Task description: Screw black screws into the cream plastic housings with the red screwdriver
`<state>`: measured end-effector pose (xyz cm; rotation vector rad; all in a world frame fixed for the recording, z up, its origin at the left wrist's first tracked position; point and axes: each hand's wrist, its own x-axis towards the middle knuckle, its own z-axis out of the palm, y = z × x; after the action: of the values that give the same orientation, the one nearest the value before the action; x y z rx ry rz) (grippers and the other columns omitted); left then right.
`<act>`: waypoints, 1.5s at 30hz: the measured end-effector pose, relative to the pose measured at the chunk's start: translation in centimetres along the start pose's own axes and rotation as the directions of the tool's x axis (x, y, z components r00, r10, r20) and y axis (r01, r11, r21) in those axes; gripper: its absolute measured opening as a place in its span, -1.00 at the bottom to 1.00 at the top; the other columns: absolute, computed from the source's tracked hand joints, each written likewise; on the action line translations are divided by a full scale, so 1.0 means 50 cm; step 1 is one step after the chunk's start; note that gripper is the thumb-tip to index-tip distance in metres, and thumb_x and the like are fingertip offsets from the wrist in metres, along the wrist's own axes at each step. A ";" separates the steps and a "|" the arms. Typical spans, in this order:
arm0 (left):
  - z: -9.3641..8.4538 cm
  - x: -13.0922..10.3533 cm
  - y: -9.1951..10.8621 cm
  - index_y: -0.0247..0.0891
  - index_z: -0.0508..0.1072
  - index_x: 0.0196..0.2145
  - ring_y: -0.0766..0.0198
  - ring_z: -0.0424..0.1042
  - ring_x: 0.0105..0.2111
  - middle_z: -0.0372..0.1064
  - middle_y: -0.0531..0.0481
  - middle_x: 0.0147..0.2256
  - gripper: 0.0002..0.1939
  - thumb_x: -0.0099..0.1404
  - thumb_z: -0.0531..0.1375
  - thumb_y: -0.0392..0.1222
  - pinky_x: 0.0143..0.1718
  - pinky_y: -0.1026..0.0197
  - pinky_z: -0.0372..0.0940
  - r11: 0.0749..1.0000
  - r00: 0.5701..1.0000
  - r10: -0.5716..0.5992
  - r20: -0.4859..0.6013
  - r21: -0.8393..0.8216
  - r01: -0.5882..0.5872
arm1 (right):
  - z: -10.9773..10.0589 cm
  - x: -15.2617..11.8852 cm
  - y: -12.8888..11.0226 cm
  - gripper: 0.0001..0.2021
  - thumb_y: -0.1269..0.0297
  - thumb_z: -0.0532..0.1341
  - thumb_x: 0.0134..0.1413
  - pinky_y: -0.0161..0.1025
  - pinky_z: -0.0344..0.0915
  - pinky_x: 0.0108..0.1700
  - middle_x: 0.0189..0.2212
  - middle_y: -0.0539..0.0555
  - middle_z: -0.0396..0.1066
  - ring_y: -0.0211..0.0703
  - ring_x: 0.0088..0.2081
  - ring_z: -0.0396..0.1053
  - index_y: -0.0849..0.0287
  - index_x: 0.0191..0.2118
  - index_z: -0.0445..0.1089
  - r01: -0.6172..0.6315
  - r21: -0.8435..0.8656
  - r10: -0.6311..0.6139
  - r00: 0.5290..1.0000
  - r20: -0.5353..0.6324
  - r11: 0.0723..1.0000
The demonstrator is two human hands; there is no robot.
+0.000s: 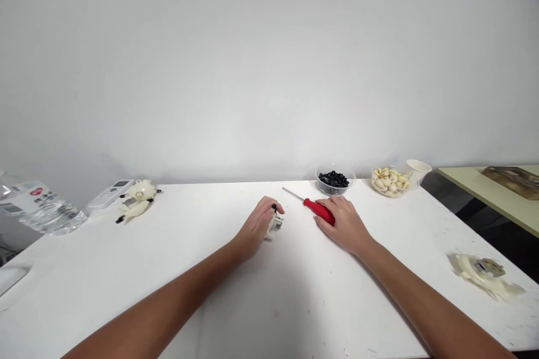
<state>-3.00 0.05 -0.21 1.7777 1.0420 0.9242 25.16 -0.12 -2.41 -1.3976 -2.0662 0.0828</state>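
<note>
My left hand (255,228) is closed round a small cream plastic part (272,229) with a black knob and a bit of metal on it, near the middle of the white table. The palm and fingers hide most of that part. To the right, my right hand (343,221) rests on the table with its fingers over the red handle of a screwdriver (310,203). The shaft of the screwdriver points to the far left, and its tip lies clear of both hands.
Behind the screwdriver stand a clear bowl of small black pieces (333,180), a clear bowl of cream pieces (389,182) and a white cup (418,169). Cream plastic assemblies lie left (141,196) and right (484,274). A remote control (112,193) and water bottle (42,205) are at left.
</note>
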 end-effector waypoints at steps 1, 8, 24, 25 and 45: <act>0.002 -0.002 -0.001 -0.15 0.36 -0.04 0.24 0.33 -0.30 0.29 -0.08 -0.09 -0.66 0.53 -0.08 0.06 -0.29 0.22 0.34 0.999 0.999 -0.010 0.036 -0.044 0.011 | 0.000 -0.001 -0.008 -0.69 0.18 0.24 0.28 0.05 0.30 0.00 -0.17 0.17 0.45 0.11 -0.10 0.37 0.09 0.09 0.46 0.023 -0.009 -0.024 0.999 -0.029 1.000; 0.002 -0.021 -0.002 -0.13 0.23 0.02 0.26 0.31 -0.39 0.32 -0.01 -0.20 -0.74 0.45 0.03 -0.01 -0.36 0.21 0.32 0.999 0.981 0.031 0.192 0.011 -0.034 | -0.015 0.003 -0.126 -0.79 0.16 0.19 0.39 -0.04 0.28 -0.05 -0.13 0.15 0.43 0.02 -0.12 0.35 0.08 0.02 0.42 0.298 0.184 -0.316 0.946 0.076 0.937; -0.007 -0.014 0.015 -0.14 0.29 0.25 0.08 0.43 -0.15 0.43 -0.13 0.03 -0.44 0.40 0.18 0.12 -0.12 0.10 0.35 0.963 0.948 0.148 0.283 0.179 -0.204 | 0.016 0.001 -0.115 -0.84 0.17 0.18 0.38 -0.18 0.20 -0.27 -0.41 0.02 0.38 -0.14 -0.35 0.27 0.11 -0.19 0.44 0.084 0.493 -0.154 0.983 0.103 0.866; -0.007 -0.014 0.013 -0.14 0.25 0.30 0.06 0.43 -0.12 0.40 -0.15 0.08 -0.34 0.35 0.25 0.13 -0.12 0.11 0.36 0.964 0.950 0.150 0.275 0.172 -0.202 | 0.016 0.001 -0.110 -0.83 0.16 0.18 0.38 -0.19 0.19 -0.30 -0.41 0.02 0.38 -0.15 -0.36 0.27 0.11 -0.17 0.45 0.043 0.521 -0.115 0.988 0.106 0.853; 0.008 -0.015 0.004 -0.09 0.31 0.20 0.12 0.48 -0.22 0.44 -0.08 0.02 -0.58 0.47 0.13 0.06 -0.19 0.13 0.33 0.893 0.973 0.111 0.202 0.410 -0.187 | 0.008 -0.004 -0.121 -0.86 0.22 0.19 0.36 -0.20 0.13 -0.38 -0.46 0.01 0.40 -0.18 -0.45 0.27 0.10 -0.26 0.40 0.206 0.384 -0.216 0.976 -0.017 0.900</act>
<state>-2.85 -0.79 -0.30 2.2868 1.0609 0.6434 20.08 -2.80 -0.50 -0.9333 -2.0703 0.3956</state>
